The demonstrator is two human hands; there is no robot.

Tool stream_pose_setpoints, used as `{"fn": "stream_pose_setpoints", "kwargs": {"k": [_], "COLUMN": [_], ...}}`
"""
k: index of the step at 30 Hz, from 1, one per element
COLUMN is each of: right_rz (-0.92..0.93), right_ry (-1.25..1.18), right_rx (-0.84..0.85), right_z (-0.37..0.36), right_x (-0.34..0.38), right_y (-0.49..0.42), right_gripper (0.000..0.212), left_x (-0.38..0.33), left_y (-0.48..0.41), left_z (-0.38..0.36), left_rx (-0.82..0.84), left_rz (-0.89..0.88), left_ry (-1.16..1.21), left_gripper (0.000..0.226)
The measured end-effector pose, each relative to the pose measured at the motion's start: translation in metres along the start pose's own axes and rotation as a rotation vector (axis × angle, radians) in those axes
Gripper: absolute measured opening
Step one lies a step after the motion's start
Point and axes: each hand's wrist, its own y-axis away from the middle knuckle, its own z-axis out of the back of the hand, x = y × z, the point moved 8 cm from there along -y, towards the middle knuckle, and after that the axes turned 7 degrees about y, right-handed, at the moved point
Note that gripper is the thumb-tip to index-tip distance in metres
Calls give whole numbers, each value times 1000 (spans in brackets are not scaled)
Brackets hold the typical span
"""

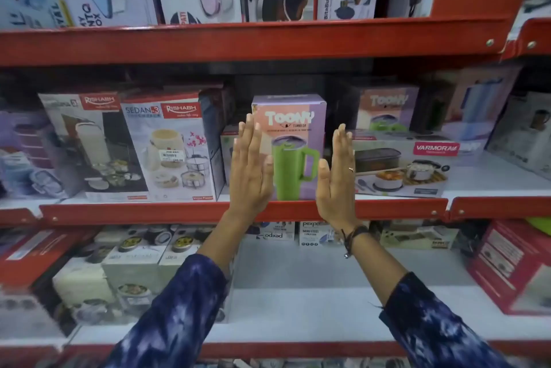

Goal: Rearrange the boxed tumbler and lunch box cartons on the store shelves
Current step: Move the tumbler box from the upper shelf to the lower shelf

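A purple and pink Toony tumbler carton (293, 129), printed with a green mug, stands upright at the front edge of the middle shelf (402, 209). My left hand (250, 167) lies flat against its left side, fingers straight, thumb over the front face. My right hand (337, 173) is flat beside its right side, thumb at the edge, with a narrow gap at the fingertips. A second Toony carton (384, 108) stands further back on the right, atop a flat Varmora lunch box carton (399, 164). Two Rishabh lunch box cartons (167, 147) stand to the left.
The red upper shelf beam (268, 42) runs just above, with more cartons on top. The lower shelf (298, 308) has a bare white stretch in the middle, small boxed containers (134, 257) at left and a red carton (512, 266) at right.
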Motion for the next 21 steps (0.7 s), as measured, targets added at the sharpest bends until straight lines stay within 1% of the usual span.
{"fn": "stream_pose_setpoints", "kwargs": {"k": [2,5,7,9,11,13,15,18,21], "right_rz": [-51,-102,-139,-207,-279,-296,-308,-337,-311], "right_ry": [-25,-99,-159,-174,-139,-99,-120,-231,-332], "right_rx": [9,63,71,78,92,82,84,85,24], "right_z": [-8,-26,-30,-32,-31,-26,-21,-13,7], "right_x": [-3,-4,-7,-14,-23,-28,-32,-31,-22], "right_y": [4,10,6,-1,-9,-16,-19,-18,-16], "right_gripper": [54,55,57,59,57,54,52,52,54], "left_x": [11,23,32,44,55,55,51,39,21], "left_y": [4,12,13,14,12,5,-2,-3,-4], "left_z": [-1,-11,-15,-16,-15,-11,-8,-3,2], "left_rx": [-16,22,46,59,65,77,77,68,20], "left_rz": [72,158,233,374,507,499,465,434,412], "left_ry": [47,180,258,291,240,160,140,152,237], "left_gripper": [55,58,61,61,56,46,37,37,44]}}
